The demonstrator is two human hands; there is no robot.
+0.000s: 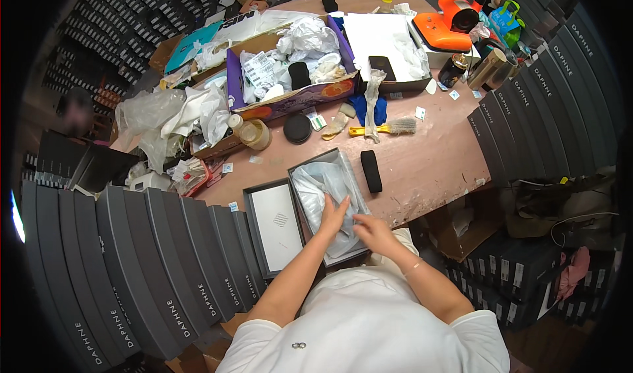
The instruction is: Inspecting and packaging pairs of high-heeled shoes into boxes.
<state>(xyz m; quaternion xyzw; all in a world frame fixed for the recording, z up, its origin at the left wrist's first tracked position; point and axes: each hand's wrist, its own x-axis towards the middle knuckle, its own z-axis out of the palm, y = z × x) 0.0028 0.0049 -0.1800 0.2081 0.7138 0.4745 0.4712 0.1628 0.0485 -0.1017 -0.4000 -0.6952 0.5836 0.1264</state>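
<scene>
An open grey shoe box [335,154] stands at the near edge of the table. Crumpled translucent plastic wrapping [310,182] fills it and hides what lies underneath. My left hand [333,216] rests on the wrapping, its fingers stretched and the thumb apart. Over the box's right side is my right hand [377,234], its fingers bent inward; whether they pinch the wrapping's edge is too small to tell. Against the box's left side lies the lid [275,225], its white inner face up. A black oblong pad [371,171] sits just right of the box.
Grey shoe boxes stand in rows at the left [158,261] and right [527,116]. Farther back are a purple carton [290,101] of paper scraps, a yellow-handled brush [389,128], a round black tin [297,128], a bottle [254,136] and an orange device [442,30].
</scene>
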